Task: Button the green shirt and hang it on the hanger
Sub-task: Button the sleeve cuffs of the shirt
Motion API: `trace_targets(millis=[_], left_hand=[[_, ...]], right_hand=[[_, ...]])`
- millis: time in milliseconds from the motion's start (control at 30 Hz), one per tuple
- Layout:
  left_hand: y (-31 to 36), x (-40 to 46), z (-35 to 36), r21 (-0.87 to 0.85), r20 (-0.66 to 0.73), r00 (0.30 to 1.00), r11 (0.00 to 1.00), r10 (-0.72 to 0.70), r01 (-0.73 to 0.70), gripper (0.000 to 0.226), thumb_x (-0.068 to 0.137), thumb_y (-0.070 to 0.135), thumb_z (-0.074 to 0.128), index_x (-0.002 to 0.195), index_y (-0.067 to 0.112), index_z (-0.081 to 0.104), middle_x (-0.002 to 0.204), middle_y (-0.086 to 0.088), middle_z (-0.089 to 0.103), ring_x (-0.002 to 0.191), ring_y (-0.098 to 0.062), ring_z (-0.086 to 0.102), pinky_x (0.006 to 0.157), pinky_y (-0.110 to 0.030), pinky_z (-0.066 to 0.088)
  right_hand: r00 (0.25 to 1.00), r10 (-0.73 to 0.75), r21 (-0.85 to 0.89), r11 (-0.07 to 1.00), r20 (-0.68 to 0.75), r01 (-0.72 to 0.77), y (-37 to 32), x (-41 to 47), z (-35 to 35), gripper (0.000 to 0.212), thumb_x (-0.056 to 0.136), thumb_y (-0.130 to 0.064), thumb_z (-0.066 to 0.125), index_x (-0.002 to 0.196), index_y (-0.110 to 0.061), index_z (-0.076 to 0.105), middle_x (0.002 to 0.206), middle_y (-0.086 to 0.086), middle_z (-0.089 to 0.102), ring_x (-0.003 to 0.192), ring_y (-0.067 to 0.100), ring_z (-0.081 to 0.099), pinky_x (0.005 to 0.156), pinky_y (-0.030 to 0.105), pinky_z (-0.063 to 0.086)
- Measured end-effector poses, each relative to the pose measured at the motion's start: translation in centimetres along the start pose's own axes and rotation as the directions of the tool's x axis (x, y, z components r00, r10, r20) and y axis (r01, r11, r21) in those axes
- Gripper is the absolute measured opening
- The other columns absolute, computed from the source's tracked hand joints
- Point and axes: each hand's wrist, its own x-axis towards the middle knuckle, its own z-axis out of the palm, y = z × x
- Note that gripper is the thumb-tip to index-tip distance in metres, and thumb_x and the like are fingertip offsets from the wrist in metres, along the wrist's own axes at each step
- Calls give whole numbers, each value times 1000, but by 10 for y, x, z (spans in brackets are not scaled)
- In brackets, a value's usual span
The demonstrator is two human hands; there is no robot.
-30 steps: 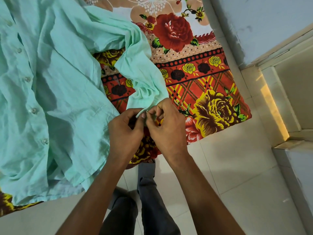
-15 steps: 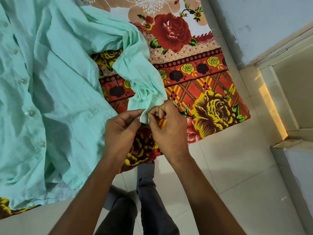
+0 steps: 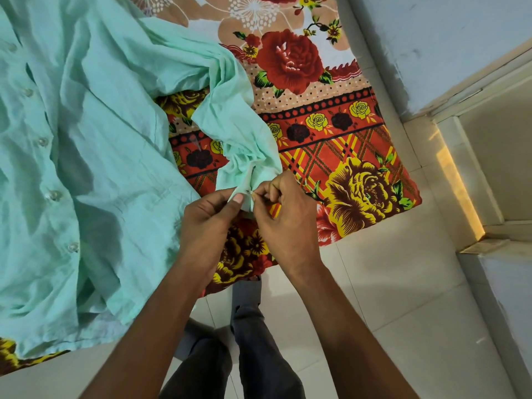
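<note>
Green shirt (image 3: 95, 156) lies spread over the left half of frame on a floral bedsheet (image 3: 345, 156), front placket with its buttons (image 3: 54, 194) running top-to-bottom along the far left. One sleeve (image 3: 230, 116) runs down-right from the shirt body, its long axis ending at the cuff (image 3: 244, 182), frame centre, where both hands meet.

Left hand (image 3: 207, 223) pinches the cuff edge from the left, thumb on the fabric. Right hand (image 3: 288, 223) pinches the opposing edge from the right, fingertips curled tight at the same spot. Both on the cloth, touching each other; the cuff button itself is too small to make out.

Judgement: cuff buttoning in progress, placket looks done.

Room: bed edge sits just below the hands, tiled floor (image 3: 403, 312) lower right is open. Hanger not in view, so the hang step needs a look elsewhere.
</note>
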Motion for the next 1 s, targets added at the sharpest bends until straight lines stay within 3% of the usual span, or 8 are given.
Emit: trace_targets(millis=[133, 233, 367, 533, 633, 733, 833, 1000], left_hand=[[4, -2, 1, 141, 31, 998, 988, 62, -66, 21, 101, 12, 60, 114, 14, 77, 107, -2, 80, 107, -19, 75, 102, -39, 57], [9, 1, -3, 193, 85, 991, 974, 103, -118, 31, 97, -4, 57, 118, 10, 75, 109, -5, 79, 108, -21, 74, 101, -38, 57], [20, 3, -7, 294, 195, 964, 927, 180, -233, 49, 87, -19, 51, 116, 11, 76, 107, 3, 80, 104, -15, 75, 90, -22, 58], [24, 12, -9, 354, 211, 940, 875, 268, -329, 21, 94, -2, 68, 107, 10, 79, 99, 1, 81, 96, -14, 77, 86, -28, 61], [26, 15, -7, 396, 183, 927, 838, 328, -375, 17, 92, 1, 72, 97, 15, 81, 89, 10, 81, 85, -6, 77, 75, -18, 59], [25, 16, -5, 456, 159, 927, 808, 340, -374, 28, 89, -2, 72, 89, 25, 77, 78, 24, 76, 78, 5, 74, 69, -6, 53], [24, 17, -8, 512, 175, 902, 746, 395, -426, 19, 89, -1, 74, 93, 16, 80, 84, 16, 76, 81, 4, 74, 73, -11, 56], [25, 17, -12, 578, 352, 824, 590, 443, -564, 13, 94, 8, 68, 103, 11, 78, 87, 1, 78, 79, -11, 75, 70, -38, 62]], right_hand=[[999, 1, -17, 1000, -35, -2, -2, -2, 0, 34, 91, -11, 75, 84, -18, 43, 81, 6, 62, 78, 21, 66, 68, 34, 57], [999, -27, -17, 1000, -46, 26, -2, -1, -1, 33, 92, -8, 73, 83, -17, 43, 82, 8, 63, 80, 24, 66, 69, 38, 56], [994, -112, -46, 993, -7, 111, 0, 2, -2, 31, 95, -6, 69, 83, -16, 42, 84, 8, 60, 85, 27, 65, 68, 42, 54], [982, -189, -65, 980, -23, 187, 3, 0, -4, 29, 94, -4, 70, 83, -14, 45, 86, 10, 58, 83, 22, 62, 69, 28, 51], [977, -197, -46, 980, -75, 194, 3, -4, -4, 40, 93, -1, 71, 85, -22, 37, 86, 10, 60, 86, 25, 66, 69, 32, 54], [987, -136, -28, 991, -90, 134, 4, -5, -3, 40, 93, -4, 71, 85, -22, 36, 88, 12, 62, 89, 26, 68, 70, 40, 55], [989, -133, -16, 991, -72, 132, 5, -5, -3, 39, 94, -3, 70, 85, -23, 37, 89, 13, 64, 92, 28, 69, 72, 43, 56], [984, -121, 5, 992, -134, 123, 5, -6, -3, 43, 91, 0, 71, 85, -26, 37, 82, 7, 60, 84, 24, 67, 71, 34, 54]])
